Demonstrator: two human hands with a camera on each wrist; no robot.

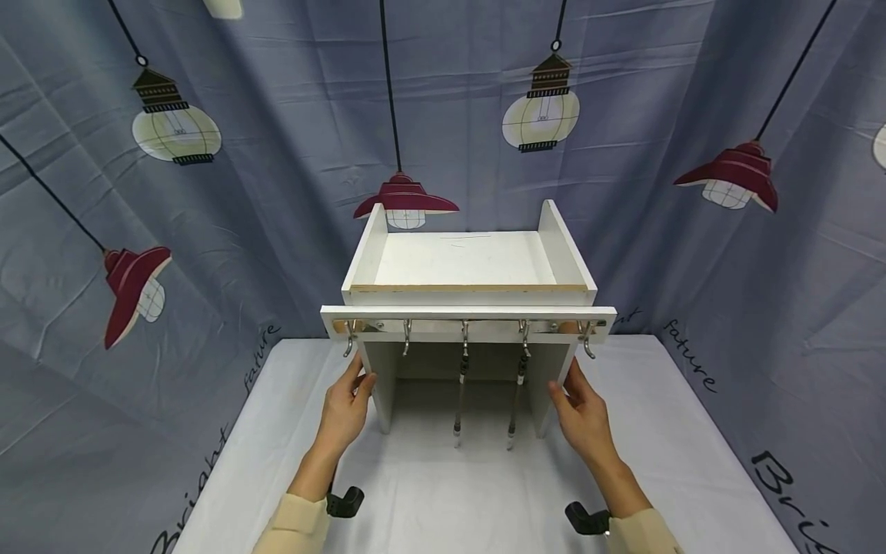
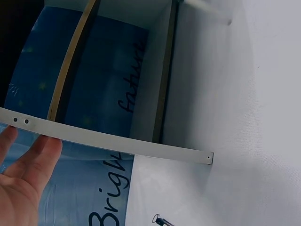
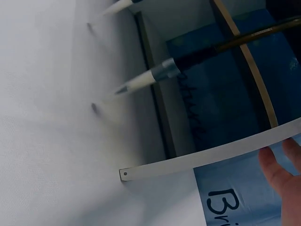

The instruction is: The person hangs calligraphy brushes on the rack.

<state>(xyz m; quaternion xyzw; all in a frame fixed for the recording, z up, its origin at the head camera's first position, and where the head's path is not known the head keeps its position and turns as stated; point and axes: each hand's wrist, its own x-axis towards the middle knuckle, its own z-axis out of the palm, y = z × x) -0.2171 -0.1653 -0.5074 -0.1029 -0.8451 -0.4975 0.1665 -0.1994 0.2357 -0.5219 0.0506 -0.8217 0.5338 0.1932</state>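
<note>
A white wooden rack [image 1: 471, 297] stands on the table, with a tray-like top and a front rail [image 1: 436, 312] of metal hooks. Two slim brushes [image 1: 517, 385] with pale tips hang from the hooks; one brush [image 3: 164, 70] crosses the right wrist view. My left hand [image 1: 346, 412] touches the left side panel [image 1: 382, 385], its extended fingertips against the panel edge in the left wrist view. Mirroring it, my right hand [image 1: 584, 419] rests its straight fingers on the right side panel [image 1: 551, 385]. Neither hand is curled round anything.
White cloth covers the table [image 1: 436, 508]. Behind it hangs a blue-grey curtain [image 1: 277, 192] printed with lamps and lettering. Black camera mounts [image 1: 344, 504] protrude by both wrists. Inside the rack, wooden strips [image 2: 70, 61] run across its underside.
</note>
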